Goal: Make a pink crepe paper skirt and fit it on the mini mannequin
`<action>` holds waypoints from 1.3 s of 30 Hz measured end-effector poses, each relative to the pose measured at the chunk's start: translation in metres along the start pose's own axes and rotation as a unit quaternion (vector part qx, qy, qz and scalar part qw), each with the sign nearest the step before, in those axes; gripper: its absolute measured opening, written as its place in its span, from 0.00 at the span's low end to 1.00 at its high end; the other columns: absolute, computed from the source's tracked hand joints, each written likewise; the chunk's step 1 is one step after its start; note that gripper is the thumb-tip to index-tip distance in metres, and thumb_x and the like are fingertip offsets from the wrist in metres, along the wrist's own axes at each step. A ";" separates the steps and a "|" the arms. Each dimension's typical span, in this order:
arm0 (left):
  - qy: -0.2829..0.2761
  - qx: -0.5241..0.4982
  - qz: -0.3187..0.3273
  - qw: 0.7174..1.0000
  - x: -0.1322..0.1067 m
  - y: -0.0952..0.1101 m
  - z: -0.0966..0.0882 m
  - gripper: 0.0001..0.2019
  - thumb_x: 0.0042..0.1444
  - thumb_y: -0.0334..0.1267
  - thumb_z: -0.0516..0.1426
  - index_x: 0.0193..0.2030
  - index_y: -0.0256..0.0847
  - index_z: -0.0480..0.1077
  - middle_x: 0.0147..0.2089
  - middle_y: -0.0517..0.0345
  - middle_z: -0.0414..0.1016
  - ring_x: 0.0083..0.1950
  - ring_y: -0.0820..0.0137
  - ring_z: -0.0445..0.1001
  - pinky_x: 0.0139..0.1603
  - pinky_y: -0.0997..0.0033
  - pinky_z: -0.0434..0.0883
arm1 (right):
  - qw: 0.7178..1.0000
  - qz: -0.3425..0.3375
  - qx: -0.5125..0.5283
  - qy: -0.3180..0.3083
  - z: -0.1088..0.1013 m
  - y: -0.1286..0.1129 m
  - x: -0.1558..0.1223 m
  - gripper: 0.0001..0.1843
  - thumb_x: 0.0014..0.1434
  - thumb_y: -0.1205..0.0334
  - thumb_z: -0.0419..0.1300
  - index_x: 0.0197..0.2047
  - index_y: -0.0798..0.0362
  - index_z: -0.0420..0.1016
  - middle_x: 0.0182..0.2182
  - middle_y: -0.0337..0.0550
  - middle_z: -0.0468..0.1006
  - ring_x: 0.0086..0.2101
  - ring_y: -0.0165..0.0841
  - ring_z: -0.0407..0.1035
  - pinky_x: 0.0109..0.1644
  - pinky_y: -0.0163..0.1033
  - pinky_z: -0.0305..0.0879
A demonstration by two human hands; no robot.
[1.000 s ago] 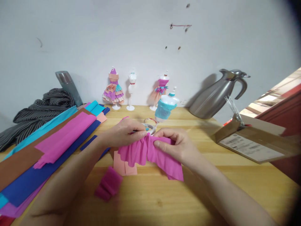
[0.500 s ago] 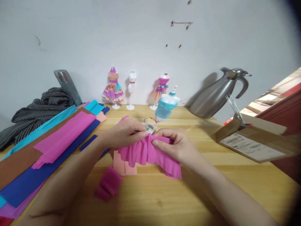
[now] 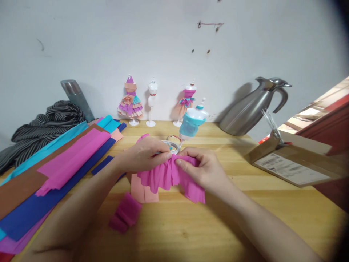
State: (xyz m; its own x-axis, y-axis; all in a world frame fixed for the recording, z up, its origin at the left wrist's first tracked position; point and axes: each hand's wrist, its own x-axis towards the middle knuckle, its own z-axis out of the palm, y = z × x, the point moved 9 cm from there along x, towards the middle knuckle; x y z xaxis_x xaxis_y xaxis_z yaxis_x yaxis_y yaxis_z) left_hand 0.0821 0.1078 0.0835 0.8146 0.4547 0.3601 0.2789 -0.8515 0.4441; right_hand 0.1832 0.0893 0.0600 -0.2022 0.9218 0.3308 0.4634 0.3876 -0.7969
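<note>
Paper strip (image 3: 160, 178), pink and partly gathered, held between both hands above the table (image 3: 223, 233).

Toward its left the strip falls in close folds and looks gathered; the right part hangs flatter and seems not yet pleated, so the gathering is perhaps midway; the long axis runs left to right across the person's front, the right end drooping downward, the folds hanging from the pinched top edge; the left hand (image 3: 147, 153) has thumb and fingers clamped on that edge near the middle; the right hand (image 3: 205, 167) has its fingers clamped on it just beside; behind the hands are a tape roll (image 3: 176, 147) and a tilted mannequin (image 3: 191, 125) in blue; nearer the person lie peach paper (image 3: 140, 189) and a folded magenta piece (image 3: 127, 213).
</note>
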 end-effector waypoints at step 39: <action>-0.031 -0.004 -0.034 0.999 0.002 -0.010 0.013 0.13 0.63 0.36 0.46 0.27 0.38 0.62 0.27 0.63 0.62 0.30 0.74 0.59 0.33 0.73 0.57 | 0.990 -0.027 -0.123 0.060 -0.003 0.005 0.005 0.11 0.54 0.64 0.56 0.20 0.53 0.68 0.17 0.37 0.67 0.21 0.28 0.59 0.27 0.34 0.54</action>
State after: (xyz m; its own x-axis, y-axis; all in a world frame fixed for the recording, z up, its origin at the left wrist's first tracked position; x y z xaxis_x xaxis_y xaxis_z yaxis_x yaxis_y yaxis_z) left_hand 0.0876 0.1138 0.0691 0.8241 0.4934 0.2781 0.3301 -0.8174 0.4720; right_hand 0.1877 0.0955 0.0592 -0.1355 0.8879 0.4395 0.6533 0.4136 -0.6341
